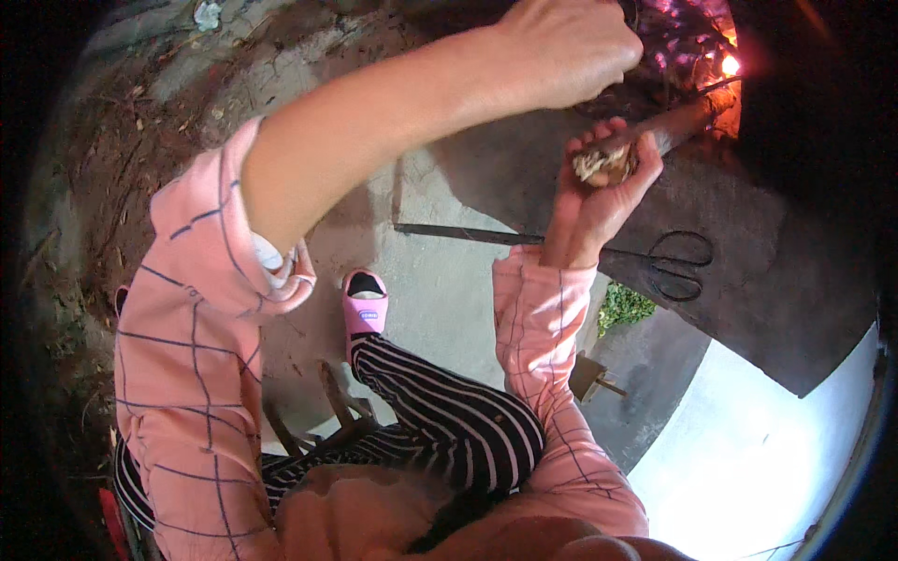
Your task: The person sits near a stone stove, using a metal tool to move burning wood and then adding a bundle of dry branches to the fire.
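Observation:
My right hand is closed around the broken near end of a firewood log. The log slants up and right, and its far end lies at the glowing fire. My left arm reaches across to the upper right. At the top edge my left hand is curled into a closed grip just left of the fire and above the log. A dark curved edge shows beside its fingers, but what it holds, if anything, is hidden. Below my right wrist lie long black metal tongs with looped handles, partly covered by my forearm.
Twigs and dry litter cover the ground at left, with a crumpled white scrap at the top. My foot in a pink slipper rests on the concrete. A wooden stool, a green plant and a small wooden block are nearby.

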Available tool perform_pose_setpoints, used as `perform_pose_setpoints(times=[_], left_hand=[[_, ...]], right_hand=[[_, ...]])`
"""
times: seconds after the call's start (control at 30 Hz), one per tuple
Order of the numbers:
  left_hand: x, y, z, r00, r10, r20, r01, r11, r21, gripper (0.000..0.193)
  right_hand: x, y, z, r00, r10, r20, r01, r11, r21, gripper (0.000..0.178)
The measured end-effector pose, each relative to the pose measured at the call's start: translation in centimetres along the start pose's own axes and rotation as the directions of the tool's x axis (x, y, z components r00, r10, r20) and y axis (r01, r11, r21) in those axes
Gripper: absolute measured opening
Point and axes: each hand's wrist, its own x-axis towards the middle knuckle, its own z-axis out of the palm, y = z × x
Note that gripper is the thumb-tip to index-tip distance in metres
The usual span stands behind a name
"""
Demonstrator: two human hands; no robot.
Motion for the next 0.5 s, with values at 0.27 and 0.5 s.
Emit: perform_pose_setpoints(times=[0.27, 0.5], left_hand=[[1.9, -0.1, 4.9, 0.960, 0.110, 0.256, -0.167, 0.963, 0.211, 0.023], [0.5, 1.5, 5.3, 0.959, 0.097, 0.267, -0.134, 0.983, 0.124, 0.015]], right_hand=[[-1.4, 0.7, -0.1, 0.998, -0.043, -0.038, 0.042, 0.999, -0.026, 0.031], [-2.3, -0.6, 1.1, 0.999, -0.044, -0.026, 0.045, 0.998, 0.039, 0.035]])
